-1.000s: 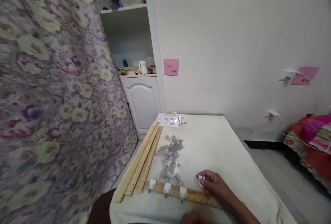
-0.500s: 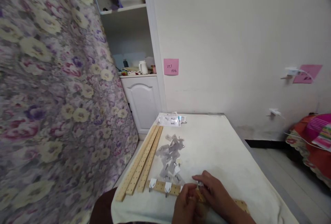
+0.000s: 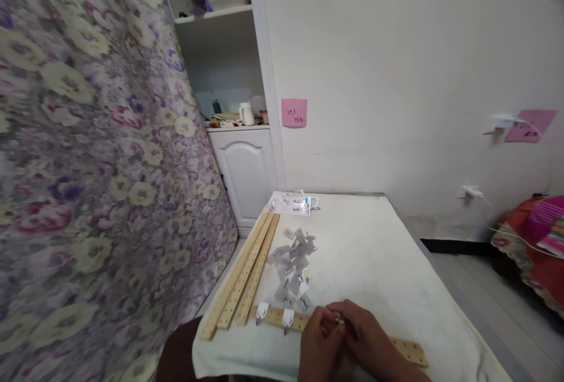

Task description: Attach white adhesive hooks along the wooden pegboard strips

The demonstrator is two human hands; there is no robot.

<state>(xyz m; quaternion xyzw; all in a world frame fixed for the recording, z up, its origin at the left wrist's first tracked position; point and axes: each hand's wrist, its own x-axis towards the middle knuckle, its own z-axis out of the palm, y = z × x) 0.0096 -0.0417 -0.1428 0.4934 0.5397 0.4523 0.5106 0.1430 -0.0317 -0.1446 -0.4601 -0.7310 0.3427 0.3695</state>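
Note:
My left hand (image 3: 321,339) and my right hand (image 3: 365,332) meet over the front of the table, fingers closed and pinched together. Between their fingertips is a small, shiny adhesive hook (image 3: 338,319), mostly covered by the fingers. Beneath my hands lies a wooden strip with holes (image 3: 297,322), its middle hidden. On its left part sit two white hooks, one at the end (image 3: 262,311) and another (image 3: 288,318) a little to the right. Just beyond the strip, several clear-backed hooks (image 3: 297,253) lie scattered in a loose pile.
Several long perforated wooden strips (image 3: 241,279) lie side by side along the table's left edge. Flat clear packaging (image 3: 291,203) rests at the far end of the white-covered table (image 3: 365,247). A floral curtain (image 3: 110,182) hangs at left; a wall and a cabinet (image 3: 247,170) stand behind.
My right hand has drawn in against the left, and both sets of fingertips now close around the small hook. The left hand has shifted slightly right, and the view has shifted a little.

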